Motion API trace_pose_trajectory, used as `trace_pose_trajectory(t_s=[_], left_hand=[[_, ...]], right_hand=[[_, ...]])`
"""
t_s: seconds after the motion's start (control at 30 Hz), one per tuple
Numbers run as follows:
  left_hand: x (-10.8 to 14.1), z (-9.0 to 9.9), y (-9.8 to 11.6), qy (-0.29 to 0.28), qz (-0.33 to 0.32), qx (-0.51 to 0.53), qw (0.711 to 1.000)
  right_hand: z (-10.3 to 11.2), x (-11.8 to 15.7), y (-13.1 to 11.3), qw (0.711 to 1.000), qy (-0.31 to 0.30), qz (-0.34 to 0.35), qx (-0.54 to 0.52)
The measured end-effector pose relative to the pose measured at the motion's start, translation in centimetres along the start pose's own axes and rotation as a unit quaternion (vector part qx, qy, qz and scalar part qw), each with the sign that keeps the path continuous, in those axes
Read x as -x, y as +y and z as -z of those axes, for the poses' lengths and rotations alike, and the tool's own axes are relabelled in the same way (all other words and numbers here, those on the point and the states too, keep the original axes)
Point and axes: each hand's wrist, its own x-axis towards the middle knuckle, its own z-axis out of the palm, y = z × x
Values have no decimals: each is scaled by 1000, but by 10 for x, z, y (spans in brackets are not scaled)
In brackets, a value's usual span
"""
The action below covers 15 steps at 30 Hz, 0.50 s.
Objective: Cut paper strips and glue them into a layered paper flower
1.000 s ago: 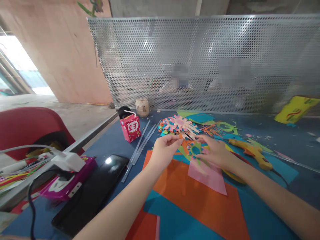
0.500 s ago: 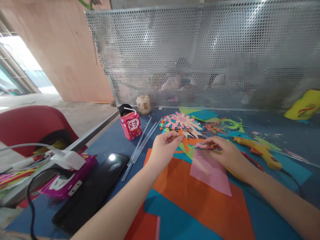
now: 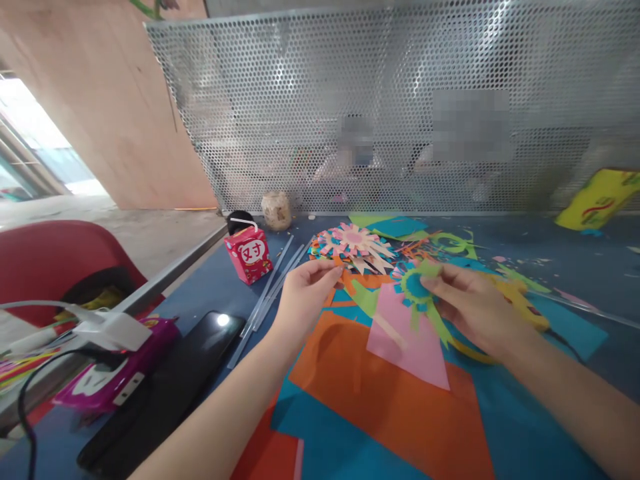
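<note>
My right hand (image 3: 467, 303) pinches a paper rosette (image 3: 415, 287) by its right side. The rosette has a blue centre, a green ring, pink and blue loops around it and green tails hanging down. Over the table to the left, my left hand (image 3: 311, 285) has its thumb and fingertips pressed together; what they hold, if anything, is too small to make out. Just beyond it lies a pile of finished-looking rosettes (image 3: 354, 238), a pink one on top. Under the held rosette are a pink paper sheet (image 3: 425, 357) and an orange sheet (image 3: 385, 407).
A yellow glue gun (image 3: 530, 307) lies beside my right wrist. Clear glue sticks (image 3: 265, 300), a red drink carton (image 3: 250, 255) and a black phone (image 3: 175, 387) are at left, with a purple power strip (image 3: 117, 377). A perforated metal panel (image 3: 380, 87) closes the back.
My right hand has turned and lifted the rosette, so its face now shows toward me. My left hand keeps its pinch. The whole view has shifted slightly.
</note>
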Motion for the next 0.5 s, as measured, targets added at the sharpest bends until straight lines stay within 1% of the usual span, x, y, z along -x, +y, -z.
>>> trace_pose_trajectory(t_s=[0.17,0.3,0.43,0.5], left_hand=[[1,1,0,-7,16,22,1000],[2,-1,0,-10,12,21,1000],[3,-2,2,-13,17,-3,1000],[4,-2,3,-11,19,-9,1000]], right_hand=[[-6,6,0,992,-41,-61,-99],[-12,11,-1,970,-79,-139,-185],[-16,16,-2,958,-121,-160,-206],[-17,19,-2,958,-105,-160,-212]])
